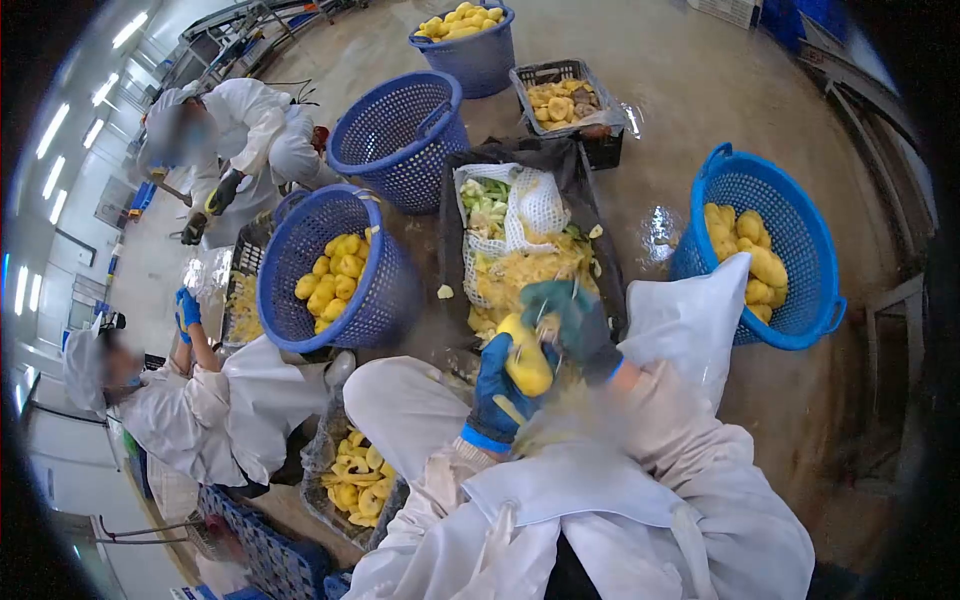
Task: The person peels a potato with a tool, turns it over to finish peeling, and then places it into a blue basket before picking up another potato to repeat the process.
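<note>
My left hand (pixel 497 392), in a blue glove, is wrapped around a peeled yellow potato (pixel 527 358), held tilted above my lap. Close against the potato's upper right side is my right hand (pixel 575 318) in a dark green glove, smeared by motion. Its fingers are closed on a small tool with a thin metal part, apparently a peeler (pixel 549 326), mostly hidden. Just beyond my hands, a black-lined crate (pixel 612 250) holds yellow peelings (pixel 530 275), greenish scraps and white foam netting (pixel 535 205). A blurred strip hangs below my right hand.
Blue baskets of yellow potatoes stand right (pixel 815 220), left (pixel 395 290) and far back (pixel 490 60); another basket (pixel 390 150) stands between. Crates of cut pieces sit at back (pixel 605 145) and lower left (pixel 325 490). Two co-workers (pixel 200 410) (pixel 250 120) work at left.
</note>
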The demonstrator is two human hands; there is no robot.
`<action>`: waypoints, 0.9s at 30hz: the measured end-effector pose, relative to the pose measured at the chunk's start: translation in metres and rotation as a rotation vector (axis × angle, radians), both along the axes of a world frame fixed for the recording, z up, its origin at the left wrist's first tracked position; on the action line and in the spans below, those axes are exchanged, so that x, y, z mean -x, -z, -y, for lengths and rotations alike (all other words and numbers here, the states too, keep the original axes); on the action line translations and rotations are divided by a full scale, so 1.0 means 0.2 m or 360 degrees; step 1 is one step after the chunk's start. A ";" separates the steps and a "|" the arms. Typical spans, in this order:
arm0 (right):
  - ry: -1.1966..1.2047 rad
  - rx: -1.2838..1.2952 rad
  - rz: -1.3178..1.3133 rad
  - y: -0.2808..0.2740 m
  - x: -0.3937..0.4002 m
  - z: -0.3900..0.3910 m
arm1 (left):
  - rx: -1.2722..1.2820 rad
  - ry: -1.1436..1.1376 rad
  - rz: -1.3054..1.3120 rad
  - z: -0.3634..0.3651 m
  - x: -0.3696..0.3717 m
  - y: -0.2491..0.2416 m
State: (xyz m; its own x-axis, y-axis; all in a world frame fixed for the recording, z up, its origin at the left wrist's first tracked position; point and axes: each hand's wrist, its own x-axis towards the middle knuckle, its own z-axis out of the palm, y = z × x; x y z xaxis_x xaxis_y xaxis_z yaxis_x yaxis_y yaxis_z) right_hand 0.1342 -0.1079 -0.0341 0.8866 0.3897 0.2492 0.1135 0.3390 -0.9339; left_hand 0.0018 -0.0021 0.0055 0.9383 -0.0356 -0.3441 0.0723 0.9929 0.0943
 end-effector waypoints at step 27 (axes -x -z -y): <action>0.0095 -0.0374 -0.0579 0.12 -0.17 0.10 | -0.1664 0.0585 0.0258 0.04 0.14 0.10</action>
